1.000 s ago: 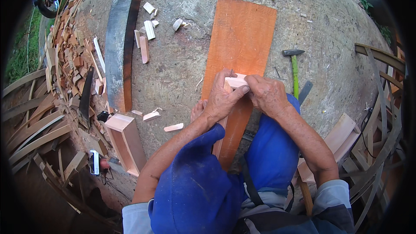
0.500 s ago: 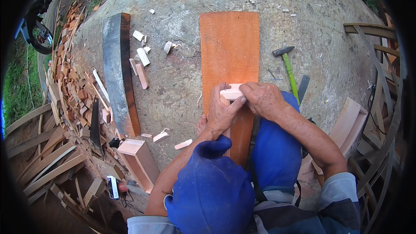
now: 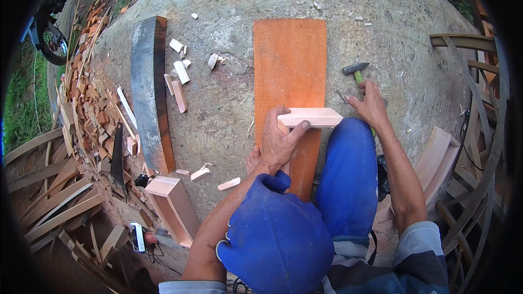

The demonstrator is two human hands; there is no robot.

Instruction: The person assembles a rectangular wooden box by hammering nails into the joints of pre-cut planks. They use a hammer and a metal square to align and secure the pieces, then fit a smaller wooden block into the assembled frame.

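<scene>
Currently left hand [image 3: 279, 142] grips pale wood block [image 3: 310, 117] lying crosswise on the orange plank [image 3: 289, 71]; right hand [image 3: 370, 106], fingers spread and holding nothing, touches the hammer [image 3: 357, 72] (handle runs toward the person), just right of the plank.

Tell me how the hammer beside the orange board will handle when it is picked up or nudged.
The hammer will probably feel head-heavy: a dark metal head sits on a thin green handle. It lies flat on rough concrete, so a nudge would likely scrape or pivot it rather than roll it. It looks rigid, not fragile. The right hand is at its handle; whether it grips is unclear.
</scene>
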